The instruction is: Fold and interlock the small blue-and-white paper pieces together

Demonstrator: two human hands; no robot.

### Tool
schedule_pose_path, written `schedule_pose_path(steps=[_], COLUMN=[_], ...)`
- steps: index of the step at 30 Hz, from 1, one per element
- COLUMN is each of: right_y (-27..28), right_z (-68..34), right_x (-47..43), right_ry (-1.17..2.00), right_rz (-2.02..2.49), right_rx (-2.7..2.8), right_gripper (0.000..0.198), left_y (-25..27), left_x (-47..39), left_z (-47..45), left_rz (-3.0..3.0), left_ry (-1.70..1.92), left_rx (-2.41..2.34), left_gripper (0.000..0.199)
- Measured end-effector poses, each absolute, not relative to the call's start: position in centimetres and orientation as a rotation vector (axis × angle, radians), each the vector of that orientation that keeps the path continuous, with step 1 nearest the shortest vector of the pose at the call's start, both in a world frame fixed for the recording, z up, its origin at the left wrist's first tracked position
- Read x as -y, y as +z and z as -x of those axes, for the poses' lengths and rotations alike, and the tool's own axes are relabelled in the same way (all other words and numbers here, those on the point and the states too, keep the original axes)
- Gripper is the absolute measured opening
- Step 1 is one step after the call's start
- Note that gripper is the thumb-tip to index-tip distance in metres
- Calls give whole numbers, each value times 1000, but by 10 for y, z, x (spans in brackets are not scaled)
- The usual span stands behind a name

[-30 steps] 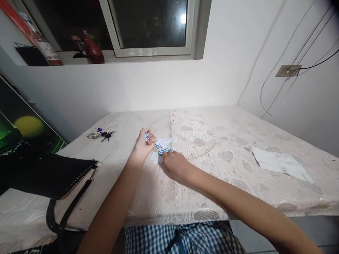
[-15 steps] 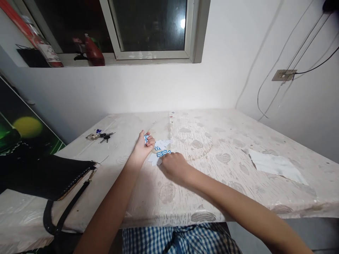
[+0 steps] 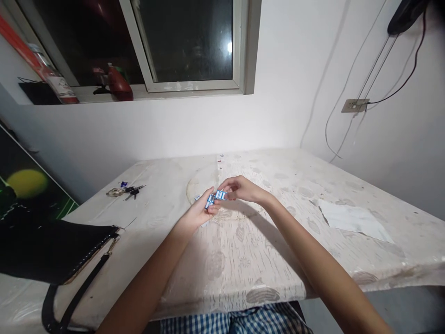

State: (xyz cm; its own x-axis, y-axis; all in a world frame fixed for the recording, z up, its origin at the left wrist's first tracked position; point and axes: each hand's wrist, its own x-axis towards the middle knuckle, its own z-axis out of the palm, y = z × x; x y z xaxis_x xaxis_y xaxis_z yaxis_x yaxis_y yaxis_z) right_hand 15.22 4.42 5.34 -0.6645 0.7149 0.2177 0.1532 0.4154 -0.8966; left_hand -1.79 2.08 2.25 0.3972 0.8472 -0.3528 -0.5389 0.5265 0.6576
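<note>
My left hand (image 3: 198, 213) is closed on a small white paper cutout with blue outlines (image 3: 209, 201), held above the table. A second blue-outlined paper cutout (image 3: 220, 195) is pinched in the fingers of my right hand (image 3: 243, 189), right beside the first one. Whether the two pieces touch, I cannot tell. Beneath my left hand, the edge of a white paper scrap (image 3: 205, 224) shows on the tablecloth; the other scraps there are mostly hidden by the hands.
A patterned, plastic-covered tablecloth (image 3: 239, 260) covers the table. Keys (image 3: 132, 191) lie at the left, behind a black bag (image 3: 59, 250) with a strap. To the right lies a torn white sheet (image 3: 354, 219). The wall and window stand at the back.
My right hand has lifted off the scraps with a blue-outlined paper cutout and come up beside my left hand. The left hand has turned its cutout toward it. The camera view has shifted slightly.
</note>
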Motion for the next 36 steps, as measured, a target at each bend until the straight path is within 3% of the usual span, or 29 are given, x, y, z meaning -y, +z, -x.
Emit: schedule_pose_path(steps=[2, 5, 12, 18, 29, 36], right_y=[53, 54, 48, 37, 34, 24], right_z=[-149, -145, -139, -130, -122, -118], right_x=[-44, -40, -32, -34, -24, -28], right_ry=[1125, 1011, 1130, 1068, 463, 304], right_rz=[745, 704, 716, 840, 1040, 1043], right_rx=[2077, 2103, 2140, 2154, 2270, 2203], right_gripper=[24, 25, 23, 20, 15, 28], left_y=[20, 18, 14, 16, 9, 44], left_x=[-18, -15, -15, -14, -16, -26], left_z=[14, 10, 4, 1, 1, 51], left_rz=[-539, -572, -645, -532, -498, -515], left_ry=[878, 888, 870, 960, 983, 1365], left_rx=[-744, -794, -761, -769, -802, -557], left_gripper=[20, 21, 28, 19, 22, 28])
